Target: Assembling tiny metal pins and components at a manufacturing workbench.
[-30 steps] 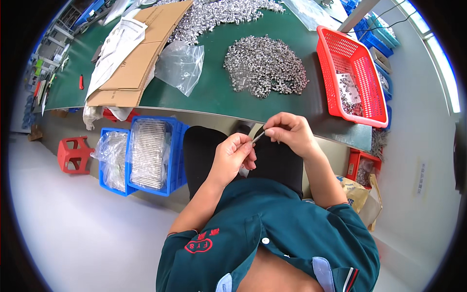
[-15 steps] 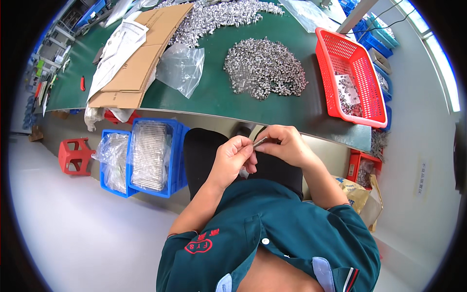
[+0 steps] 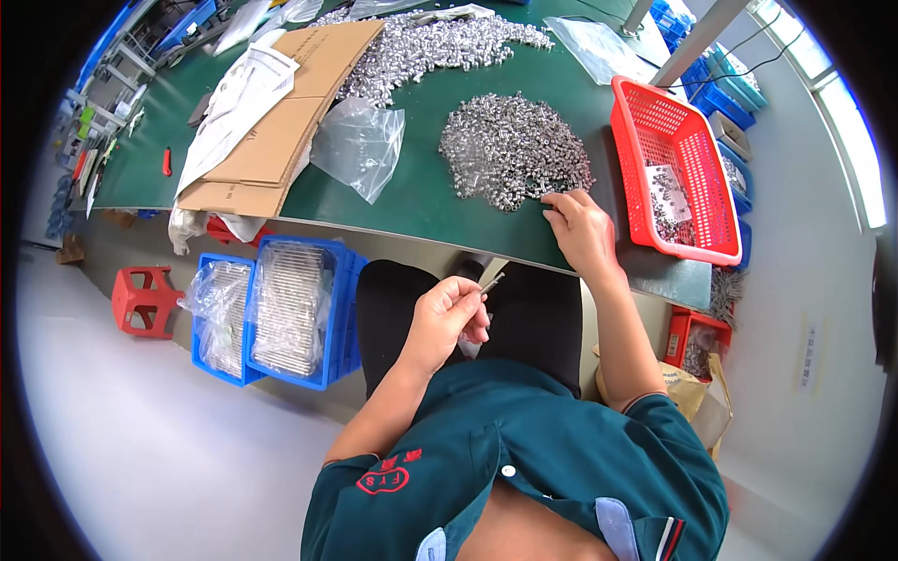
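Green table [image 3: 440,201], pale grey floor [image 3: 140,439]

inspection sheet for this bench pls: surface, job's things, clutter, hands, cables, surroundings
Surface: green table, mostly covered.
Job's things: near pile of small metal parts; second pile further back; thin metal piece.
Clutter: flat cardboard, clear plastic bag, white sheets.
Hands: left hand pinches the thin metal piece over the lap; right hand touches the near pile's edge.
Cables: dark cables beyond the red basket.
Surroundings: blue crates with bagged parts, red stool on the floor.
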`<state>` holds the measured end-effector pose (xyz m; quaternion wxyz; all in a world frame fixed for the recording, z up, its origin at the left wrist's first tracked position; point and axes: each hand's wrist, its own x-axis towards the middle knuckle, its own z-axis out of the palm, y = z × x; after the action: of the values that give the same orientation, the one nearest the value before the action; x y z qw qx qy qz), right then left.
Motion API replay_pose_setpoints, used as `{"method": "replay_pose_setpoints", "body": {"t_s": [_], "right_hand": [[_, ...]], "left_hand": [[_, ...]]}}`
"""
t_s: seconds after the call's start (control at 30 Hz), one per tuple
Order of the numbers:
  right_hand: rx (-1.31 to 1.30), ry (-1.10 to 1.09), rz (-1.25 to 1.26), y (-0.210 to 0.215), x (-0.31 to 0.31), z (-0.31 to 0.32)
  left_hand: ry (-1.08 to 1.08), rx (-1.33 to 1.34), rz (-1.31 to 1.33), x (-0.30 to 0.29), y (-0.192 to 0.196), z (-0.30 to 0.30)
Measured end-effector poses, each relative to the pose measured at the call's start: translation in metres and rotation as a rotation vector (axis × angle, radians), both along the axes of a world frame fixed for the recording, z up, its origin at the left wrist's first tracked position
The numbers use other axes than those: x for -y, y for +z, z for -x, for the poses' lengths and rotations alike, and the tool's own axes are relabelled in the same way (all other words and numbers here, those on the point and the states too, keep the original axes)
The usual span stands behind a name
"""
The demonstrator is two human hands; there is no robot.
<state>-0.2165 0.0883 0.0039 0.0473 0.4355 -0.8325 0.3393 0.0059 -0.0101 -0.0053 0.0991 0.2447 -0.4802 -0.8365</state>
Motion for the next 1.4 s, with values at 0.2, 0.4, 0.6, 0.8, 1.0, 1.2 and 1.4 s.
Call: {"method": "replay_pose_setpoints", "body": {"t_s": [0.2,0.4,0.6,0.8,1.0,1.2,1.4], "right_hand": [[-0.042,0.024,-0.051,-0.003,-0.001,0.001],[0.262,0.095,0.009,0.008,-0.007,-0.013],[1.136,0.364,0.245,0.015,-0.016,-0.04],[1.11,0.423,0.15,0.026,-0.018,-0.051],[0.507,0.501,0.032,0.039,-0.022,-0.054],[0.363,0.503,-0.024,0.051,-0.025,-0.06],[0.352,0.595,0.112,0.049,-0.024,-0.065]], "left_hand": [[-0.012,-0.004,0.007,0.001,-0.003,-0.001],[0.001,-0.01,0.009,0.002,-0.002,0.003],[-0.008,-0.004,0.053,0.0,0.0,0.007],[-0.014,0.011,0.104,-0.003,0.001,0.005],[-0.024,0.019,0.118,-0.005,0.0,0.001],[-0.025,0.025,0.168,-0.005,0.0,0.0],[-0.147,-0.008,0.023,0.0,0.003,-0.002]]}}
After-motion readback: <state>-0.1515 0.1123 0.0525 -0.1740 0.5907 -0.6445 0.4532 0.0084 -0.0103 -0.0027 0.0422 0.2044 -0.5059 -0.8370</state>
